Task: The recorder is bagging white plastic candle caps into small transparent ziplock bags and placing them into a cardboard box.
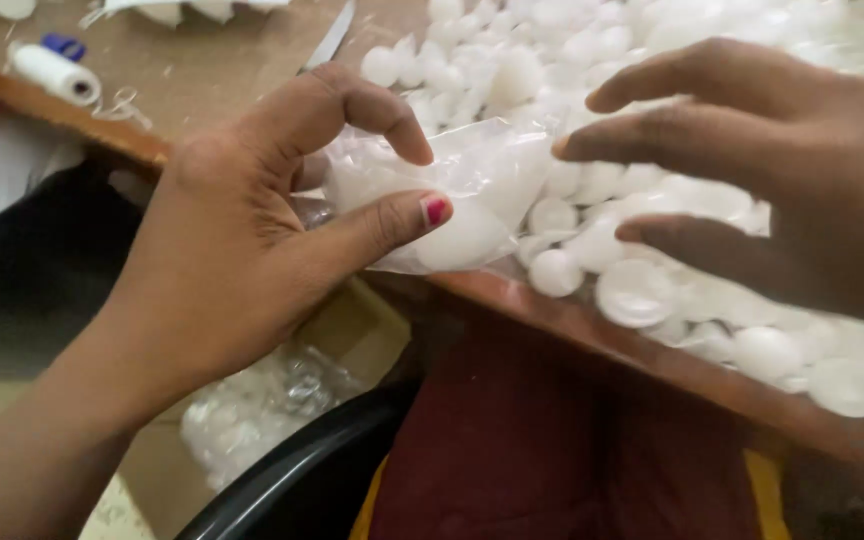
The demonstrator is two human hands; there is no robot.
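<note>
The plastic bag (472,190) is being filled: your left hand (252,240) is pinching it open. Your right hand (752,160), fingers loose and empty, is reaching over the white caps (642,290). Next, I think, it needs a grasp.

Clear glossy plastic bag (472,180), matt white plastic discs (637,292), smooth brown wooden table (202,70), white thread spool (54,73)

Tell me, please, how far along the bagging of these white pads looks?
Done: filled bags lie below the table edge. In hand: the left hand pinches a clear bag holding some pads; the right hand reaches over. Left: a large pile of loose pads.
</note>
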